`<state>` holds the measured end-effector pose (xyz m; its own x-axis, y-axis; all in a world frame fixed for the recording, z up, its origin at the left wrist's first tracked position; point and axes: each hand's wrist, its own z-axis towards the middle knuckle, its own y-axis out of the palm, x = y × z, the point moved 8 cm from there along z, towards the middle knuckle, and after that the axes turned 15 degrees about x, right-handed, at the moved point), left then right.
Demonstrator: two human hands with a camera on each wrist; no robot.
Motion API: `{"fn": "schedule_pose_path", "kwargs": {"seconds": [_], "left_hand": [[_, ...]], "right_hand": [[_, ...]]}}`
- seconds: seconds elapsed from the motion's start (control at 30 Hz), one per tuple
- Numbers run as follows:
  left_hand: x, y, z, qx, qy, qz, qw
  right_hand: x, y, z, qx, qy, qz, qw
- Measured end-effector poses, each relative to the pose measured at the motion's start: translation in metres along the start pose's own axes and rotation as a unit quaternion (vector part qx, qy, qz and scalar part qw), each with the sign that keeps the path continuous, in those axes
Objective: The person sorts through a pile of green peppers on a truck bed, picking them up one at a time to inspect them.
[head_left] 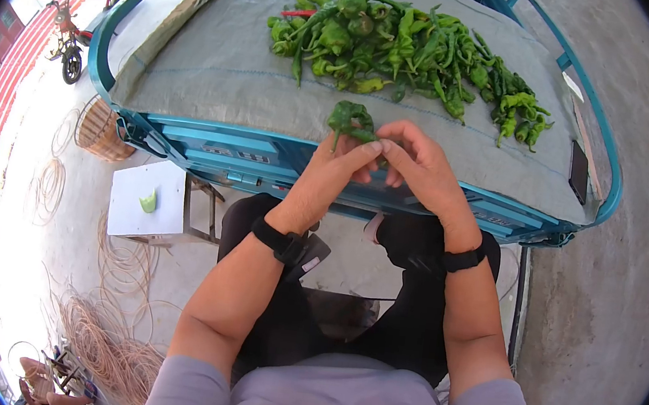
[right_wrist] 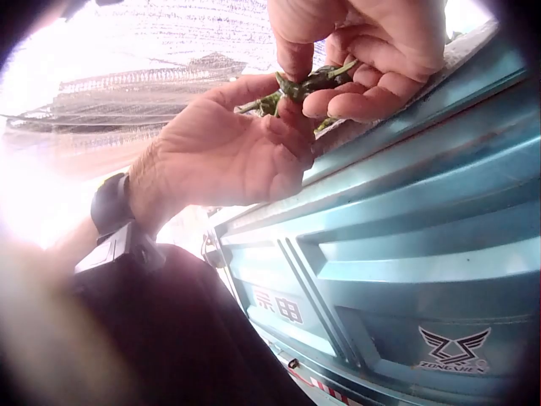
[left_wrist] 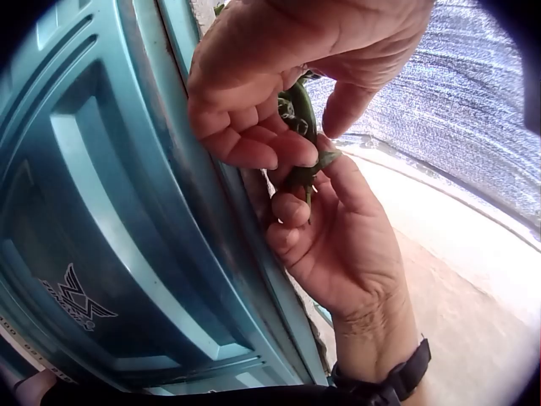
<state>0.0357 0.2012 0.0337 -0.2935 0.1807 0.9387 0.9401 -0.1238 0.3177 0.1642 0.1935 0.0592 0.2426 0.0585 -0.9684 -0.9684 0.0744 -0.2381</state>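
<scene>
Just above the near edge of the cloth, both hands meet over a few crinkled dark green peppers (head_left: 352, 116). My left hand (head_left: 332, 170) holds them with curled fingers, thumb on top. My right hand (head_left: 423, 164) pinches a green pepper at the stem end, its thumb tip close to the left thumb. In the left wrist view a slender green pepper (left_wrist: 304, 110) runs between the two hands, partly hidden by fingers. Beyond the hands spreads a large pile of green peppers (head_left: 383, 41), with one red pepper (head_left: 298, 12) at its left side.
The pile lies on a grey cloth (head_left: 205, 53) over a teal cart bed with a rail (head_left: 607, 115). A phone (head_left: 578, 171) lies at the right edge. Left of the knees, a small stool (head_left: 124, 204) carries a green piece (head_left: 148, 201). A wicker basket (head_left: 102, 131) and coiled strips (head_left: 104, 345) are on the ground.
</scene>
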Motion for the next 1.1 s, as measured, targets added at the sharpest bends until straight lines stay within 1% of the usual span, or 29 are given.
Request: {"fn": "schedule_pose_path", "kwargs": {"seconds": [0.2, 0.3, 0.4, 0.8, 1.1], "left_hand": [[0.0031, -0.0001, -0.0014, -0.007, 0.0, 0.028, 1.0], [0.0024, -0.0012, -0.0002, -0.008, -0.002, 0.038, 0.999], [0.0052, -0.0006, -0.0018, -0.004, -0.003, 0.044, 0.999], [0.0008, -0.001, 0.0003, -0.005, -0.003, 0.043, 0.999], [0.0034, 0.0007, -0.001, -0.003, 0.004, 0.042, 0.999]], "right_hand": [[0.0033, 0.0008, -0.0007, -0.012, 0.01, -0.034, 0.999], [-0.0019, 0.0009, -0.001, 0.004, 0.003, -0.034, 0.999], [-0.0013, 0.0024, -0.0009, -0.011, 0.001, -0.052, 0.999], [-0.004, 0.0017, -0.003, 0.009, 0.009, -0.041, 0.999], [-0.0038, 0.002, -0.0017, 0.007, -0.007, -0.046, 0.999]]}}
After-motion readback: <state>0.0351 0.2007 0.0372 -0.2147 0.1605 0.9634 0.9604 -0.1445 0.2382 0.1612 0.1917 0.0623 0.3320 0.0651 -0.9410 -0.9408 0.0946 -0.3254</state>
